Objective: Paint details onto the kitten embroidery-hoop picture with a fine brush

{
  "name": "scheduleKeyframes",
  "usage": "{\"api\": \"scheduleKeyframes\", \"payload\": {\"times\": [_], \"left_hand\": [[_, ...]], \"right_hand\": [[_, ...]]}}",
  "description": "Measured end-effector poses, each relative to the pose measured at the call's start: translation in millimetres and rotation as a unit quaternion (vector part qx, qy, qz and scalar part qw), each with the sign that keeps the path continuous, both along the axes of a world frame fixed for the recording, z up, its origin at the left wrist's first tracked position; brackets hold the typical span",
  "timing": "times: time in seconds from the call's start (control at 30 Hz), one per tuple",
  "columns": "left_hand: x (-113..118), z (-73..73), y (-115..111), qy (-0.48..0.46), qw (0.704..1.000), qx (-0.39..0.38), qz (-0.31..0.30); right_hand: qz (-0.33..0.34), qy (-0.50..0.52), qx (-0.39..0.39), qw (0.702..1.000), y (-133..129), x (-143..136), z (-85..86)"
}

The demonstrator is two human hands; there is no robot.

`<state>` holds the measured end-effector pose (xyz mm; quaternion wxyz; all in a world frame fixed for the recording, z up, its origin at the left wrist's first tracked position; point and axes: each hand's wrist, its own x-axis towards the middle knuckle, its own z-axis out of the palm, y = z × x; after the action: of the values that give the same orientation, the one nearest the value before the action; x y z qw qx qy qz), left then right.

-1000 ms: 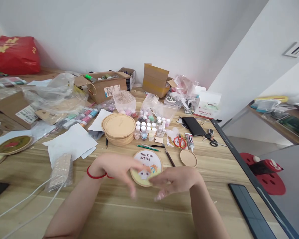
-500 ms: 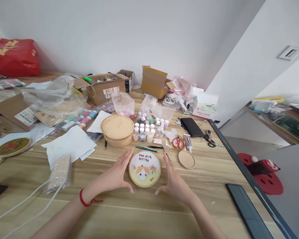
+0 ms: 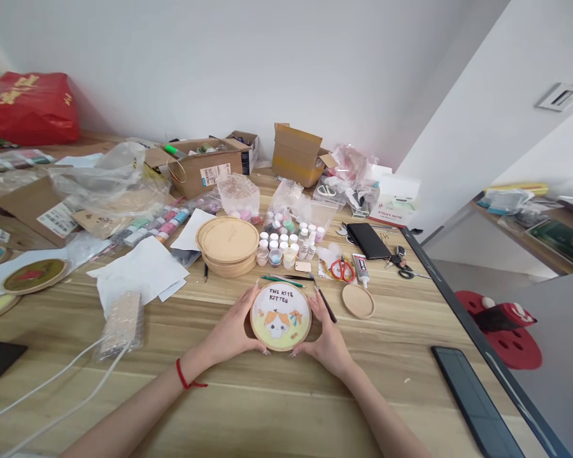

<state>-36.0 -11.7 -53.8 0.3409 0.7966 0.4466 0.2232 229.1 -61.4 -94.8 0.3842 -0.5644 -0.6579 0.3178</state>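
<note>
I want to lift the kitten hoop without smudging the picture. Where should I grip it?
Grip the round hoop by its wooden rim, from both sides, as the left hand and right hand do. It lies flat, picture up, so probably avoid its face.

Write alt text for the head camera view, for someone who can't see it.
Both hands, left hand and right hand, cup a round kitten picture on a cluttered wooden table. Paint pots and red scissors lie behind.
</note>
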Motion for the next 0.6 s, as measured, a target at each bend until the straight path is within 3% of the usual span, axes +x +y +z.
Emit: {"api": "scheduleKeyframes", "payload": {"times": [0.1,0.23,0.37,0.47,0.6], "left_hand": [[1,5.3,1,-0.017,1.000,0.026,0.001],[3,7.6,5,-0.054,0.998,0.045,0.005],[5,9.8,5,-0.100,0.995,-0.009,0.005],[4,19.5,2,-0.122,0.991,-0.055,0.013],[-1,39.4,-2,-0.080,0.995,-0.050,0.017]], "right_hand": [[-0.008,0.014,0.036,0.999,2,3,8.2],[0.005,-0.003,0.095,0.995,4,7,34.5],[0.020,0.001,0.111,0.994,1,10,57.2],[0.001,0.041,0.080,0.996,-3,8,53.8],[-0.030,0.117,0.024,0.992,-11,-3,26.2]]}}
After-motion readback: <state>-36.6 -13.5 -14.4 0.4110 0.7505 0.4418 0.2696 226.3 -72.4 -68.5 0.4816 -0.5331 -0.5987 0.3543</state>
